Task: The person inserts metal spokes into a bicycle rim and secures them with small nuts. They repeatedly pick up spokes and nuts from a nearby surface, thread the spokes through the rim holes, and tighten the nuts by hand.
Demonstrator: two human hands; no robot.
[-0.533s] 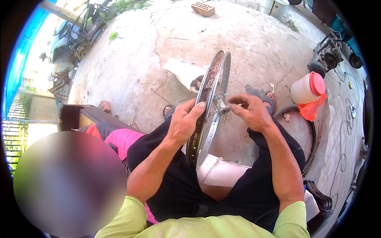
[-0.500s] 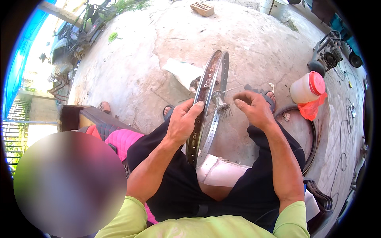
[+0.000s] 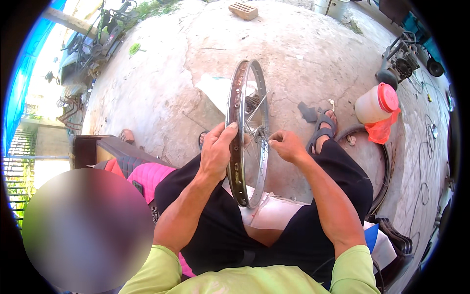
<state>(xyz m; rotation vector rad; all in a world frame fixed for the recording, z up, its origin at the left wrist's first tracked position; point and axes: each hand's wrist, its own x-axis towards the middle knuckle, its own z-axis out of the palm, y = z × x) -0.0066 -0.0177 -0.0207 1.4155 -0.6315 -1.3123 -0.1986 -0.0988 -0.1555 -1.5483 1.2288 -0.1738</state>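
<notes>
A bicycle wheel rim [image 3: 237,171] stands upright between my knees, its inner band rusty and its side silvery. My left hand [image 3: 215,149] is closed around the near-left part of the rim, thumb on top. Thin spokes [image 3: 251,116] run from the hub [image 3: 259,133] in the middle, some of them reaching the rim. Close to the hub's right side, my right hand [image 3: 289,146] is closed in a pinch with fingertips together. Whatever lies between those fingertips is too small to make out.
To the right stand a whitish tub [image 3: 369,109] with a red lid, an orange-red bag [image 3: 379,130] and a tyre [image 3: 387,171] on the floor. A white sack [image 3: 213,93] lies beyond the wheel. Farther off are a brick [image 3: 243,11] and a wheeled machine [image 3: 402,66].
My right hand has moved left and down to the hub, its fingers drawing into a pinch. The rim has shifted slightly left and turned a little, still in my left hand.
</notes>
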